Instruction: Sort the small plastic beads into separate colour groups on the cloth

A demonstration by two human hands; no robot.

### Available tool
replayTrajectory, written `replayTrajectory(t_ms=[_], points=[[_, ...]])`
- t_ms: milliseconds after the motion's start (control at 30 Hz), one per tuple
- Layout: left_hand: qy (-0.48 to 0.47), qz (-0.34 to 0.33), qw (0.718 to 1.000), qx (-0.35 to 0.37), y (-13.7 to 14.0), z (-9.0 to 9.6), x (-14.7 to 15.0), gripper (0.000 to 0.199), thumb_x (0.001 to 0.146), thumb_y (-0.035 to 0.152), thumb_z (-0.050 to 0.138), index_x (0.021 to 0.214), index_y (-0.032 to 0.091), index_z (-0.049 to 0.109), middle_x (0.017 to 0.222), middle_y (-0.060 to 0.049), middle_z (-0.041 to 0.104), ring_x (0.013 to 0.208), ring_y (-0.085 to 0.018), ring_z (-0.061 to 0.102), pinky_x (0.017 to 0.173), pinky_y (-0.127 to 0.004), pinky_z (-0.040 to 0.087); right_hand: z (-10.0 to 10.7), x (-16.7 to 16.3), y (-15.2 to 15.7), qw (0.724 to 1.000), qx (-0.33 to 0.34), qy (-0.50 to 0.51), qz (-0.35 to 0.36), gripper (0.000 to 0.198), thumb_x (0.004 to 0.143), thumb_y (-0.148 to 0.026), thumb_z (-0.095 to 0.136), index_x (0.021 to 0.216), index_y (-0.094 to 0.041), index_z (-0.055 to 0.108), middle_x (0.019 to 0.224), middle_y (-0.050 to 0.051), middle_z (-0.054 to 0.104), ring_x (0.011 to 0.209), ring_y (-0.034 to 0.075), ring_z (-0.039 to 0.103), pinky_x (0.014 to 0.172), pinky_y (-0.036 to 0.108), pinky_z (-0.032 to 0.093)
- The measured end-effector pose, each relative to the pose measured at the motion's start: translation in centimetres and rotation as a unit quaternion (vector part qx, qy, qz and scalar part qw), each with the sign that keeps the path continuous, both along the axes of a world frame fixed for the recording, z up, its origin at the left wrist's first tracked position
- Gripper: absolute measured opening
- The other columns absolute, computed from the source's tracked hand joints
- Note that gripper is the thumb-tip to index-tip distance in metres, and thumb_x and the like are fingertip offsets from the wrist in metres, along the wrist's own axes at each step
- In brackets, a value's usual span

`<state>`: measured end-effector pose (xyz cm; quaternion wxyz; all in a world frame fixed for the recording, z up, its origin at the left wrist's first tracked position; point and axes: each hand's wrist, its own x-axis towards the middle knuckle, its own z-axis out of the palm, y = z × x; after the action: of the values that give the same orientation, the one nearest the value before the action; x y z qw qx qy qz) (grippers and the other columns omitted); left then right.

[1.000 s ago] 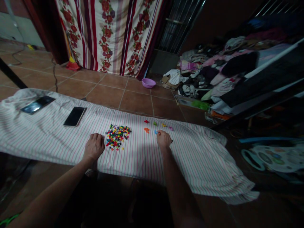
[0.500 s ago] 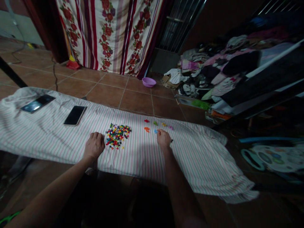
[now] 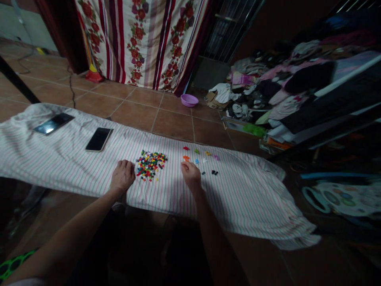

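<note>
My left hand (image 3: 123,175) rests back-up on the striped cloth with its fingers curled under, just left of a mixed pile of small coloured beads (image 3: 151,165). My right hand (image 3: 191,174) is closed in a pinch below a small orange group (image 3: 186,158); whatever it may hold is hidden. Small sorted groups lie around it: red (image 3: 186,148), green (image 3: 197,151), yellow (image 3: 207,153), purple (image 3: 216,157), light blue (image 3: 197,161) and white (image 3: 204,160). Black pieces (image 3: 214,172) sit to its right, with a dark grey piece (image 3: 203,173) nearer the hand.
The striped cloth (image 3: 244,198) covers a long narrow surface. Two phones lie on its left part, a dark one (image 3: 99,139) and a shiny one (image 3: 54,123). Beyond stand a purple basin (image 3: 189,100) on the tiled floor, a floral curtain (image 3: 143,43) and heaped clothes (image 3: 268,87).
My right hand has moved left, from beside the light blue group to below the orange one. The white and black pieces now show more plainly. My left hand stays beside the pile.
</note>
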<state>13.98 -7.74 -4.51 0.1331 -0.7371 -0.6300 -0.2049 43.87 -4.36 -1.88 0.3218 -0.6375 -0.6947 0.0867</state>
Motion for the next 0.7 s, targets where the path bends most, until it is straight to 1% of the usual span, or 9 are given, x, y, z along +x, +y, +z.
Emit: replayTrajectory(t_ms=[67,167,233,300,367,467,567,700], points=[[0.002,0.002,1.000,-0.001,0.0,0.0,0.0,0.020,0.091,0.022,0.038,0.080,0.017,0.054,0.080,-0.012,0.053,0.082,-0.027,0.045,0.077,-0.040,0.040,-0.1,-2.2,-1.1,0.998,-0.029,0.016,0.054,0.022,0.081,-0.016,0.050,0.091,-0.018,0.070,0.082,0.004,0.067,0.072,0.014,0.060,0.072,0.023,0.046],[0.007,0.005,1.000,-0.002,0.0,0.0,0.0,0.020,0.091,0.022,0.038,0.080,0.017,0.054,0.079,-0.012,0.052,0.082,-0.027,0.045,0.077,-0.040,0.040,-0.4,-5.1,-3.0,0.990,-0.069,-0.009,0.125,0.022,0.080,-0.013,0.053,0.092,-0.021,0.070,0.083,0.003,0.066,0.074,0.014,0.060,0.074,0.024,0.047],[0.008,0.004,1.000,-0.001,0.0,0.0,-0.1,0.020,0.091,0.022,0.038,0.080,0.017,0.054,0.079,-0.012,0.052,0.082,-0.027,0.045,0.077,-0.040,0.040,-0.5,-6.6,-4.2,0.985,-0.087,-0.040,0.143,0.022,0.082,-0.017,0.055,0.098,-0.022,0.069,0.090,0.003,0.065,0.079,0.015,0.060,0.074,0.024,0.046],[0.007,0.001,1.000,-0.001,0.0,0.0,-0.2,0.021,0.091,0.023,0.038,0.080,0.018,0.054,0.080,-0.012,0.053,0.082,-0.027,0.045,0.077,-0.040,0.040,-0.6,-7.6,-5.1,0.982,-0.101,-0.075,0.140,0.023,0.084,-0.020,0.057,0.104,-0.024,0.067,0.096,0.003,0.064,0.084,0.015,0.061,0.074,0.024,0.046],[0.003,-0.002,1.000,-0.003,0.0,0.0,-0.2,0.021,0.091,0.023,0.037,0.080,0.018,0.054,0.080,-0.012,0.053,0.082,-0.027,0.046,0.078,-0.041,0.040,-0.5,-8.1,-5.6,0.980,-0.111,-0.104,0.132,0.023,0.086,-0.022,0.056,0.106,-0.025,0.066,0.097,0.004,0.063,0.087,0.016,0.060,0.076,0.024,0.046],[-0.006,-0.008,1.000,-0.003,0.0,-0.1,-0.2,0.021,0.090,0.022,0.036,0.080,0.018,0.054,0.080,-0.012,0.053,0.082,-0.028,0.046,0.078,-0.041,0.040,-0.5,-8.3,-5.8,0.978,-0.111,-0.121,0.132,0.018,0.088,-0.021,0.054,0.101,-0.023,0.066,0.095,0.004,0.063,0.088,0.016,0.060,0.078,0.024,0.045],[-0.014,-0.008,1.000,0.002,-0.1,-0.1,-0.2,0.021,0.090,0.023,0.036,0.081,0.018,0.054,0.080,-0.012,0.053,0.083,-0.028,0.046,0.077,-0.041,0.040,-0.7,-8.1,-5.7,0.978,-0.094,-0.116,0.145,0.015,0.089,-0.020,0.052,0.097,-0.021,0.065,0.092,0.004,0.063,0.089,0.015,0.059,0.079,0.024,0.045],[-0.014,-0.011,1.000,0.011,-0.1,-0.1,-0.2,0.021,0.090,0.024,0.036,0.080,0.018,0.054,0.079,-0.012,0.053,0.082,-0.027,0.046,0.077,-0.041,0.040,-1.3,-7.6,-5.7,0.980,-0.066,-0.089,0.163,0.015,0.087,-0.017,0.051,0.095,-0.020,0.064,0.091,0.004,0.062,0.089,0.015,0.059,0.081,0.023,0.045]])
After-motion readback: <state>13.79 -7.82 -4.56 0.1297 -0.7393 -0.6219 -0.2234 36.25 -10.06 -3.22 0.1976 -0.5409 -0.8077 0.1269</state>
